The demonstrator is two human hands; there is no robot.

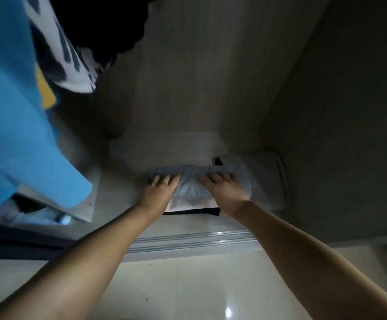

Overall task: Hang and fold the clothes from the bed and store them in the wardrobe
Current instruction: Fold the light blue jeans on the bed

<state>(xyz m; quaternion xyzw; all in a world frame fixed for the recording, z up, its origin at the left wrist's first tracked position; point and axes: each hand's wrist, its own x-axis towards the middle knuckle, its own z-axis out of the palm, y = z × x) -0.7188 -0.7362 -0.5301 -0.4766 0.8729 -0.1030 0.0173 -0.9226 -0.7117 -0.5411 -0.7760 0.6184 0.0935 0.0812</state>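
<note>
Both of our hands press down on a folded pale grey cloth in the middle of the frame. Our left hand lies flat on its left side with the fingers spread and mostly straight. Our right hand lies on its right side with the fingers bent a little over the far edge. We cannot tell if those fingers pinch the cloth or only rest on it.

That grey cloth sits on top of a small stack. Under it we see a white folded layer and a thin dark cloth edge at the bottom. The stack rests on the pale wardrobe floor. Just to the right, touching the stack, is a soft white bundle with a small black mark. It is dim and blurry, so we cannot tell what it is.

In the upper left of the frame a bright blue shirt with a yellow patch hangs down, cut off by the edge. Beside it hang a white cloth with dark blotches and a black garment. Something pale and blurry lies at the lower left, partly hidden by the blue shirt.

Behind the stack there is open floor up to the grey back wall. A side wall stands close on the right. In front of the stack runs a shiny metal door track, then glossy pale floor tiles.
</note>
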